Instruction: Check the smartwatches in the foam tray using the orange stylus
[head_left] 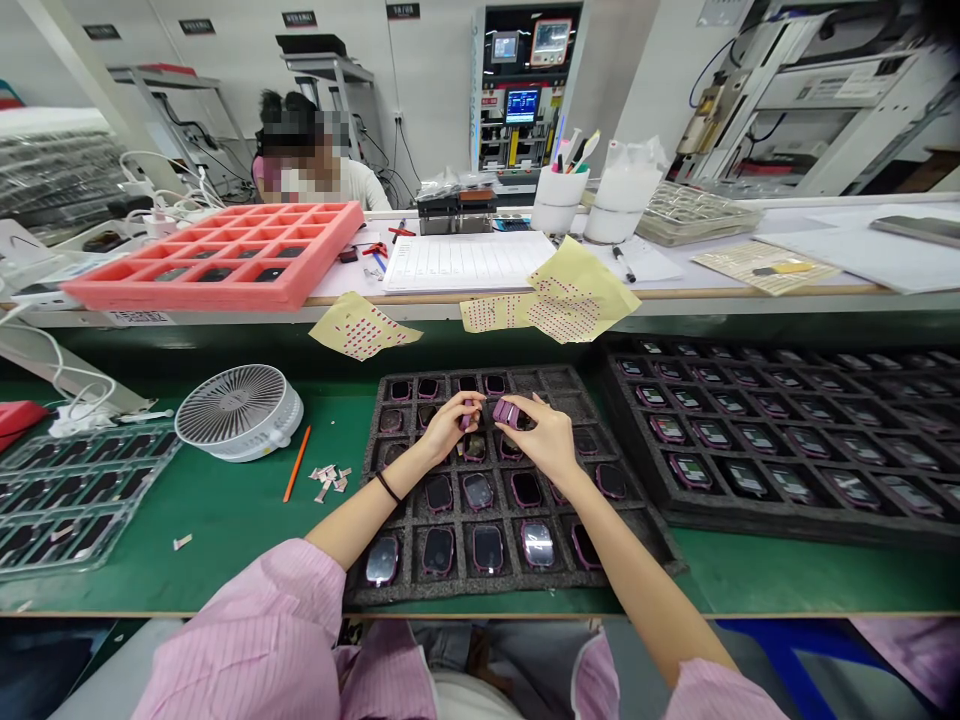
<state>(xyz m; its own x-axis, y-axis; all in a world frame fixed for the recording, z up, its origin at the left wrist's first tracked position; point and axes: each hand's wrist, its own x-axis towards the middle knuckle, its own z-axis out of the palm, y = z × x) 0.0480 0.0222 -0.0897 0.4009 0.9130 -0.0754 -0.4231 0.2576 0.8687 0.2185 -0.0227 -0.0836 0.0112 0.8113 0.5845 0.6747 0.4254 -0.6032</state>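
Over the black foam tray [487,595], both hands are raised close together. My left hand [448,428] is closed, its fingertips pinching a small purple-edged watch part [469,412]. In my right hand [546,437], also closed, a purple watch case [507,412] is held tilted between thumb and fingers. A small gap shows between the two pieces. Purple-rimmed smartwatch bodies with dark screens, such as one watch [488,549] in the front row, lie in the tray's compartments around and below my hands. My fingers partly cover what they grip.
To the right stands a stacked foam tray [780,515] of watch cases. Leftward are a white fan [240,412], an orange stick [298,463], small loose pieces [328,480] and a clear plastic tray [82,500]. A raised shelf edge [442,300] with yellow sticker sheets [577,295] runs behind.
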